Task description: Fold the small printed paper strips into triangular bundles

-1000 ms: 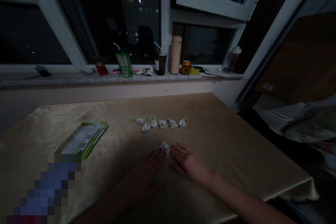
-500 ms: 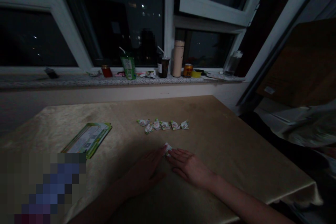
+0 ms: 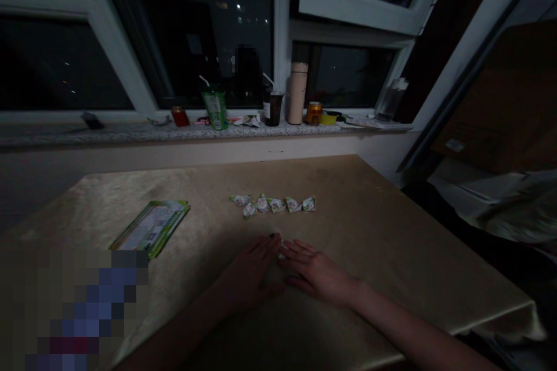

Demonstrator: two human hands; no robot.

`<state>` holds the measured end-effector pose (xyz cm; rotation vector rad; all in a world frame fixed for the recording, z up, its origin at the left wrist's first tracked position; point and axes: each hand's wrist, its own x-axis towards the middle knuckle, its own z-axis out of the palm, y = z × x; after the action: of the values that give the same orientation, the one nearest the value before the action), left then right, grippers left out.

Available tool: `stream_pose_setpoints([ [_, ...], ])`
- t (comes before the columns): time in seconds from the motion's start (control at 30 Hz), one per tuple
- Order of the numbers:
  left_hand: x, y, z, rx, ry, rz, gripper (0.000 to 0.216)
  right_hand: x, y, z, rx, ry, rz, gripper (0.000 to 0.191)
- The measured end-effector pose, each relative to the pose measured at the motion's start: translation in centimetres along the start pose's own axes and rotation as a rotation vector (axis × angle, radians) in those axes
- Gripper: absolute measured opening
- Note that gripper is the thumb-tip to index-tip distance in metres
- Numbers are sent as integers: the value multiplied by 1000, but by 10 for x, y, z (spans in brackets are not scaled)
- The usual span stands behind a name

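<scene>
Between my two hands lies a small white wrapper point(image 3: 282, 248) on the brown tablecloth, mostly covered by my fingers. My left hand point(image 3: 256, 269) rests with fingers stretched out, their tips over the wrapper's left side. From the right, my right hand point(image 3: 311, 266) lies flat with its fingertips on the wrapper's other side. Just beyond both hands, several small twisted white-and-green wrapped pieces point(image 3: 275, 204) form a loose row. Whether anything is under the fingers besides the wrapper is hidden.
Flat green-and-white packets point(image 3: 152, 229) lie at the left of the table point(image 3: 369, 232). Behind it, the windowsill point(image 3: 152, 132) holds a green cup point(image 3: 215, 110), a dark drink cup point(image 3: 272, 109), a pink flask point(image 3: 298, 93) and an orange can point(image 3: 314, 112). A cardboard box point(image 3: 500, 104) stands at right.
My left hand has shifted right and slightly forward over the wrapper, so less of it shows. My right fingers spread a little more. The view has moved slightly.
</scene>
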<state>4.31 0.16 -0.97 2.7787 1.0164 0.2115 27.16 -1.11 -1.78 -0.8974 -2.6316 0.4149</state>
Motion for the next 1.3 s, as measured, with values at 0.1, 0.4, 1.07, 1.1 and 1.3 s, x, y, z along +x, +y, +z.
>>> stream_pose_setpoints([
  [0.1,0,5,1,38,-17,-19,77,0,0,0,11,-6,-9,40],
  [0.4,-26,6,-7,121,7,-124,74,1,-4,0,39,9,54,36],
  [1.07,-25,-10,-14,149,-152,-141,88,3,-2,5,3,49,44,37],
  [1.1,-24,-10,-12,146,-122,-120,86,4,-2,5,8,58,38,35],
  [1.3,-11,-10,-6,85,84,-68,42,15,1,4,-2,113,6,25],
])
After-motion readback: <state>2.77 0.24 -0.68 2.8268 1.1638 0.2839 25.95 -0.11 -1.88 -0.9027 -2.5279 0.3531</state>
